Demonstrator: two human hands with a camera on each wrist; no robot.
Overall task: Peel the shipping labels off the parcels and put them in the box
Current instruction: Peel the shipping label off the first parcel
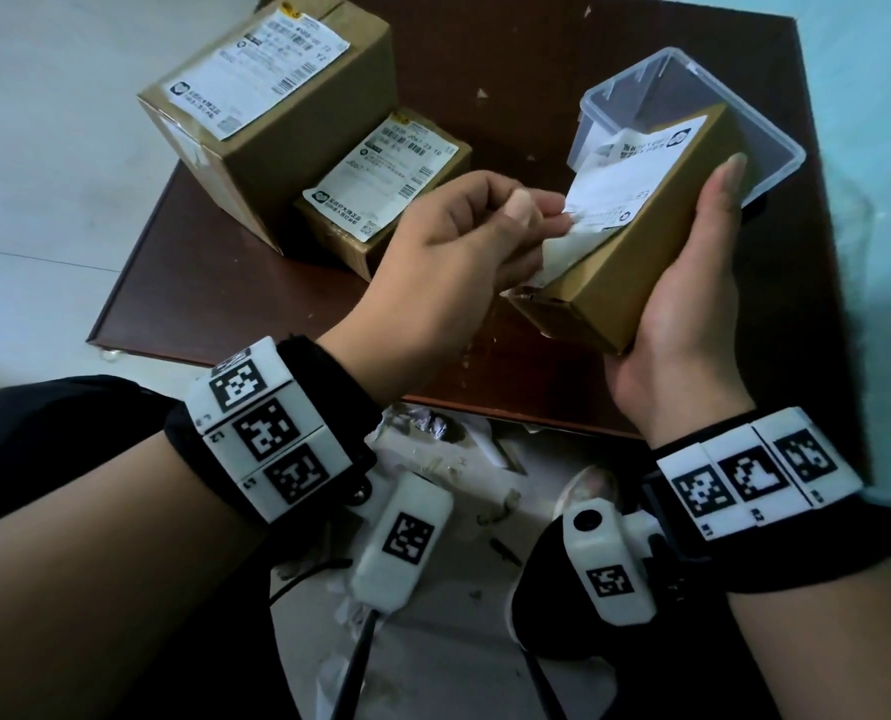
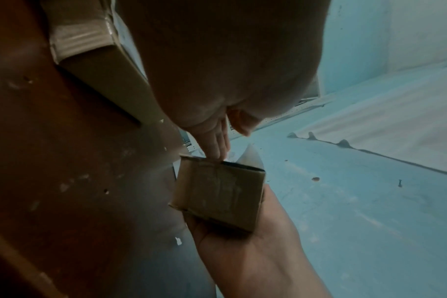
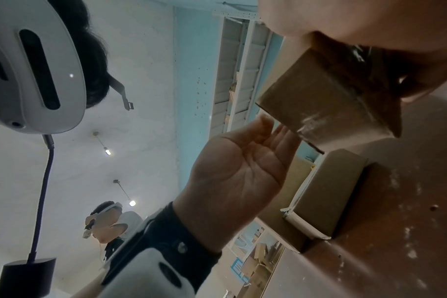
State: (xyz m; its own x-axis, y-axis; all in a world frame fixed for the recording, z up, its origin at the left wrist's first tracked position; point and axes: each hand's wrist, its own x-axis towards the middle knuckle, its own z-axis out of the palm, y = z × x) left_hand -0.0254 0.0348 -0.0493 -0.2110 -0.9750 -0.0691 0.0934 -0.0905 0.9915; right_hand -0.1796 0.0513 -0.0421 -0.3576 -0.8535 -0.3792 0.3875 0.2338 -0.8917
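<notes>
— Three parcels in sight, is that right? Where is the one you are working on?

— Yes. I hold the small parcel (image 1: pixel 635 246) up over the desk (image 1: pixel 562 85), tilted, in front of the clear plastic box (image 1: pixel 776 132). My right hand (image 1: pixel 692 314) is wrapped round its right side and near end, fingers reaching up along the far edge.

— And the label?

— The shipping label (image 1: pixel 625 174) on its top face is partly lifted and crumpled at the near left corner; the far part looks flat on the cardboard. My left hand (image 1: pixel 464 236) pinches the loose white edge between thumb and fingers.

— What does the left wrist view give you?

— Mostly my own palm, very close and dark. Below it shows the parcel's end face (image 2: pixel 219 193), with my right hand under it.

— The other two?

— Both sit on the desk to the left, touching each other. The large parcel (image 1: pixel 277 116) stands farther back, the medium parcel (image 1: pixel 381 194) just in front of it. Each carries a full white label on top.

— Anything in the plastic box?

— I cannot tell; the parcel I hold covers most of it.

— Around the desk?

— Scraps of torn paper (image 1: pixel 433 449) lie on the floor below the near edge.
</notes>
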